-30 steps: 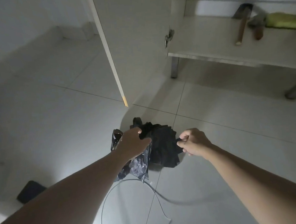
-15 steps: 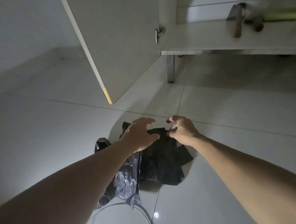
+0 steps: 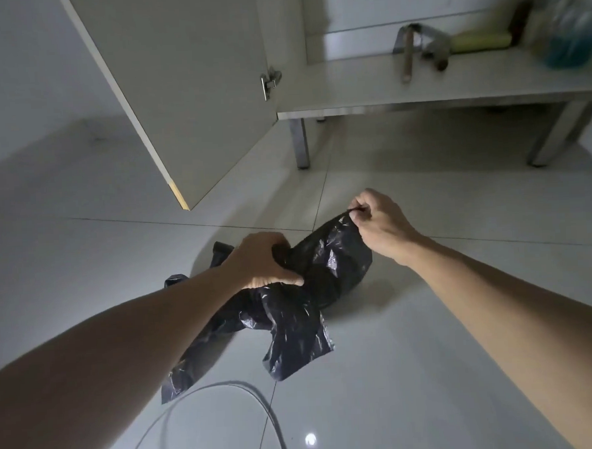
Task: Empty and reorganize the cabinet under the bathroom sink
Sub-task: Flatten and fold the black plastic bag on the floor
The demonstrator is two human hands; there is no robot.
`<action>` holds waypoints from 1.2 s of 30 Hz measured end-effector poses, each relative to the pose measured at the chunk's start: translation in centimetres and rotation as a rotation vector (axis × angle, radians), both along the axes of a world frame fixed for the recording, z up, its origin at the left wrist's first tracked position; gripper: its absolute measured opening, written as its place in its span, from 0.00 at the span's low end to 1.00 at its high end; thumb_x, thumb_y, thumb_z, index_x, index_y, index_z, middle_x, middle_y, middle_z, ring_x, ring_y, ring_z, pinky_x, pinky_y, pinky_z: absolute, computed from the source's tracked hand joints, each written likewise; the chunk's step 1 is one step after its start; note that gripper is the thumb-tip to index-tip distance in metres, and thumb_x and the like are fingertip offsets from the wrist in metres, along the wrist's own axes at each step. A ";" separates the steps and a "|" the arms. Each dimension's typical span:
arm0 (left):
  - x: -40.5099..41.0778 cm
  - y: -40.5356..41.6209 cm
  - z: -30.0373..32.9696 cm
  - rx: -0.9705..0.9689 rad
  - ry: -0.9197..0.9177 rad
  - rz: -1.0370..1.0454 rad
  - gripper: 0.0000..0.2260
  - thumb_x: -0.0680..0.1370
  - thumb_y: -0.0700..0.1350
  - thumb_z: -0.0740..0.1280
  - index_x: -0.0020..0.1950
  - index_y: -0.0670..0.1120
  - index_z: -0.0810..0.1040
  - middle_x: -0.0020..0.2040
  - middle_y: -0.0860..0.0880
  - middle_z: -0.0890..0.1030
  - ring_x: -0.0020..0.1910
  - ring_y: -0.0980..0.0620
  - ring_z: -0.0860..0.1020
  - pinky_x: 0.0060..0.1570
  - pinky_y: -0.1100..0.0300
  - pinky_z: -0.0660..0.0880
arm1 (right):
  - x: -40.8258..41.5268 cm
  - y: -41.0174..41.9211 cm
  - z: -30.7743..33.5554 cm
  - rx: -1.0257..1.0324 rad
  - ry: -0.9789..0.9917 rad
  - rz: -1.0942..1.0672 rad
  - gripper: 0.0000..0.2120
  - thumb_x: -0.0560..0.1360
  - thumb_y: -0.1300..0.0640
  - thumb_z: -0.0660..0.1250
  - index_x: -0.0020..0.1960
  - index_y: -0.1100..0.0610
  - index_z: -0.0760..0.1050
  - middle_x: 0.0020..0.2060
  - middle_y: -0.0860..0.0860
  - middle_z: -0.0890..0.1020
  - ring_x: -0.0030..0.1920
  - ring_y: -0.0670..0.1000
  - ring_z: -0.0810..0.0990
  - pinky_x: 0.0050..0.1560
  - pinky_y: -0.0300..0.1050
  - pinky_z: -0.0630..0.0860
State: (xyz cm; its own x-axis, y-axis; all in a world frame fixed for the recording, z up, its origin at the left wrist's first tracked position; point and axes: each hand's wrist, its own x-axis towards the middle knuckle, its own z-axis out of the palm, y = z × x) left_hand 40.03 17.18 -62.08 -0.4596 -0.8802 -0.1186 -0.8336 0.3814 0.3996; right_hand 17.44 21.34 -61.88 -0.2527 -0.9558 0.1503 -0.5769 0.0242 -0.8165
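place: home bathroom, dim | floor: large glossy pale tiles (image 3: 83, 256) | upper centre: open white cabinet door (image 3: 185, 92) with hinge (image 3: 269, 83) | upper right: low cabinet shelf (image 3: 435, 86) on metal legs (image 3: 300, 143)

Thin cable (image 3: 263, 408), perhaps, on tiled floor (image 3: 432, 371)

head cam | looks forward-down | close over tiled floor (image 3: 430, 320) | single view

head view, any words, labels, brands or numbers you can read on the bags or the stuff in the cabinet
None can be read.
Black plastic bags: no print shows.
Bottle with blue liquid in the cabinet: too blurred to tell.
Yellow-green roll: no text visible.
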 end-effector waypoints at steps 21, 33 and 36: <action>0.6 -0.9 1.9 -0.414 -0.349 0.172 0.09 0.80 0.44 0.60 0.47 0.45 0.80 0.42 0.46 0.80 0.41 0.45 0.79 0.39 0.56 0.73 | -16.9 9.1 6.1 -0.013 -0.741 -0.803 0.16 0.82 0.67 0.52 0.67 0.61 0.70 0.60 0.57 0.75 0.48 0.58 0.79 0.20 0.40 0.76; 0.9 0.1 0.6 -0.358 -0.746 0.113 0.10 0.75 0.45 0.66 0.56 0.47 0.76 0.48 0.49 0.77 0.53 0.48 0.77 0.51 0.53 0.75 | -18.6 16.3 -0.1 0.180 -0.691 -0.794 0.12 0.80 0.69 0.55 0.45 0.58 0.74 0.45 0.57 0.79 0.39 0.54 0.79 0.28 0.48 0.76; -2.2 0.6 0.1 -0.395 -0.620 -0.037 0.19 0.72 0.46 0.67 0.62 0.47 0.73 0.60 0.47 0.74 0.62 0.46 0.72 0.61 0.49 0.72 | -18.5 16.2 -1.1 0.281 -0.456 -0.679 0.11 0.77 0.68 0.59 0.42 0.56 0.75 0.46 0.58 0.80 0.44 0.57 0.79 0.43 0.53 0.80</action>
State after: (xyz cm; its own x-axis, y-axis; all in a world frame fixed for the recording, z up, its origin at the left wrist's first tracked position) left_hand 37.82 17.79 -61.98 -0.4412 -0.8964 -0.0436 -0.8457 0.4315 -0.3141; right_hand -1.09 37.55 -63.00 -0.7607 -0.5626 -0.3237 0.0179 0.4803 -0.8769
